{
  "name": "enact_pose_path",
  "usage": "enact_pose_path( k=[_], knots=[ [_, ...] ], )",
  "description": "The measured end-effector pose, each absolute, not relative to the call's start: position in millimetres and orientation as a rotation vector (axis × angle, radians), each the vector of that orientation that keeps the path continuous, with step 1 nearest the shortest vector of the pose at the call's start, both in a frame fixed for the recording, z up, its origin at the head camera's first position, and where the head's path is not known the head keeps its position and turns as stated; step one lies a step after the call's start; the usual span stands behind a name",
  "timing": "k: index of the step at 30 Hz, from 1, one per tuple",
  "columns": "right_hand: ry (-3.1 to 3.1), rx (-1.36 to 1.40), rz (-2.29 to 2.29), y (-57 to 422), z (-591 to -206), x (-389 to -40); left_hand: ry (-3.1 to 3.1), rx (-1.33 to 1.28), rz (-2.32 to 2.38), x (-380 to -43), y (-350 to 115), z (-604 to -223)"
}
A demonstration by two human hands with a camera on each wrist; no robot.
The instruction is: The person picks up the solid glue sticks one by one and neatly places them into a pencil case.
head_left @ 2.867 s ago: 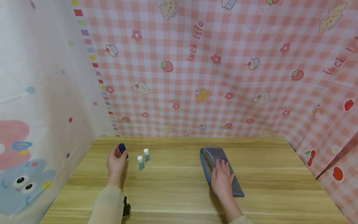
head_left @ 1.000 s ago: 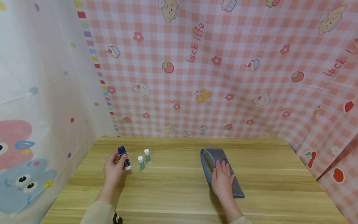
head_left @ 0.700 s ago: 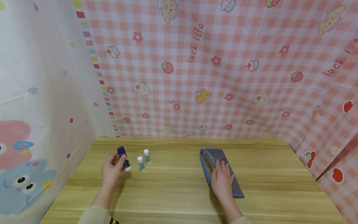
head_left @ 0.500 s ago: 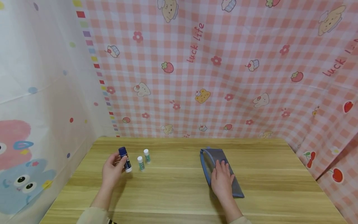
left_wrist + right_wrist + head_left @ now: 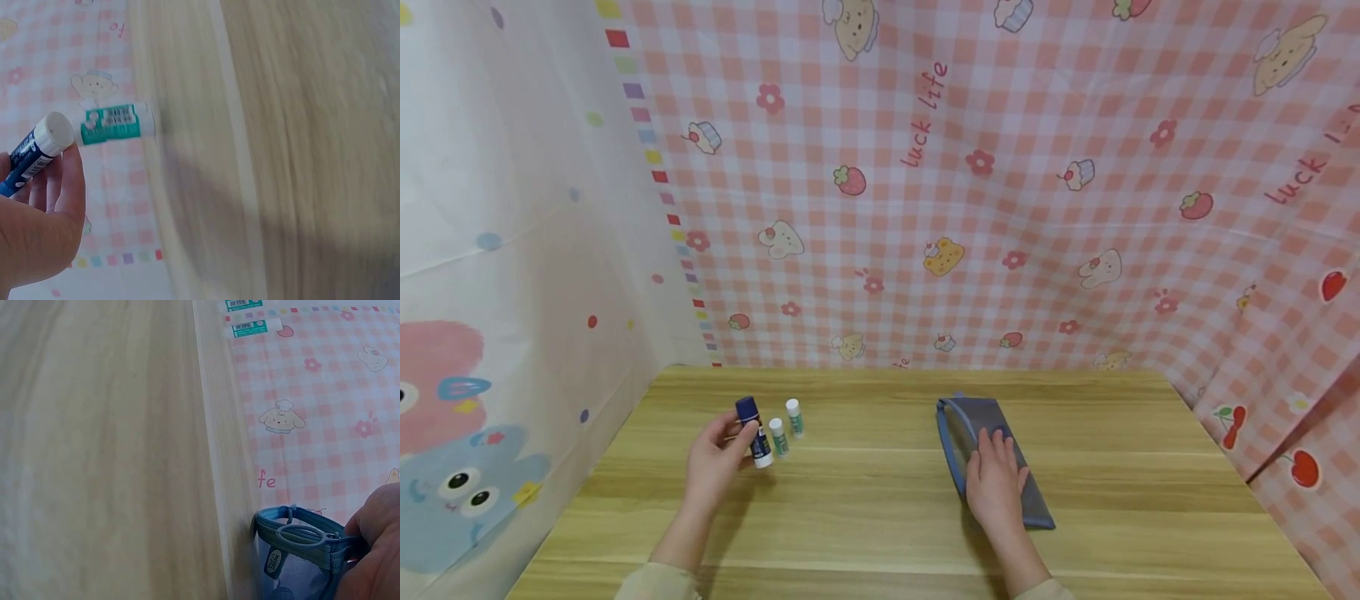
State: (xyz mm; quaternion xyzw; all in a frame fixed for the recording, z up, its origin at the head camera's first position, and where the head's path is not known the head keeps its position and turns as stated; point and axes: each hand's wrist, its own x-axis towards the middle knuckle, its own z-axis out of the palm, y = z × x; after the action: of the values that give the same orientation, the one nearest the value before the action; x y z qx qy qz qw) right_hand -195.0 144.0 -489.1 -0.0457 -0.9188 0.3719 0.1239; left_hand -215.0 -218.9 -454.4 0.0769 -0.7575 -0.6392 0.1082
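Observation:
My left hand (image 5: pixel 713 462) holds a navy glue stick (image 5: pixel 755 432) between thumb and fingers, tilted, with its white end down. In the left wrist view, that glue stick (image 5: pixel 37 150) points its white end at a green-and-white stick (image 5: pixel 112 124). Two small green-and-white glue sticks stand just right of the hand: a nearer one (image 5: pixel 778 437) and a farther one (image 5: pixel 795 418). My right hand (image 5: pixel 996 483) lies over a blue-grey mesh zip pouch (image 5: pixel 1037 500). In the right wrist view, the thumb and fingers grip the end of the pouch (image 5: pixel 300 550), whose mouth gapes.
The wooden table (image 5: pixel 865 517) stretches between the two hands. Behind it hangs a pink checked cloth (image 5: pixel 880 208), and a white patterned cloth (image 5: pixel 535 250) hangs at the left.
My left hand has lifted the navy glue stick and brought it toward me and then right, close to the small sticks. The right hand and pouch have stayed in place.

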Motion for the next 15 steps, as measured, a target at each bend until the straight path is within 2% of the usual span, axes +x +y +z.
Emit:
enact_pose_path(
  k=[15],
  knots=[
    [-2.69,-0.136,1.076,144,-489,-195,-2.19,0.109,-1.969,-214,-182,-458]
  ],
)
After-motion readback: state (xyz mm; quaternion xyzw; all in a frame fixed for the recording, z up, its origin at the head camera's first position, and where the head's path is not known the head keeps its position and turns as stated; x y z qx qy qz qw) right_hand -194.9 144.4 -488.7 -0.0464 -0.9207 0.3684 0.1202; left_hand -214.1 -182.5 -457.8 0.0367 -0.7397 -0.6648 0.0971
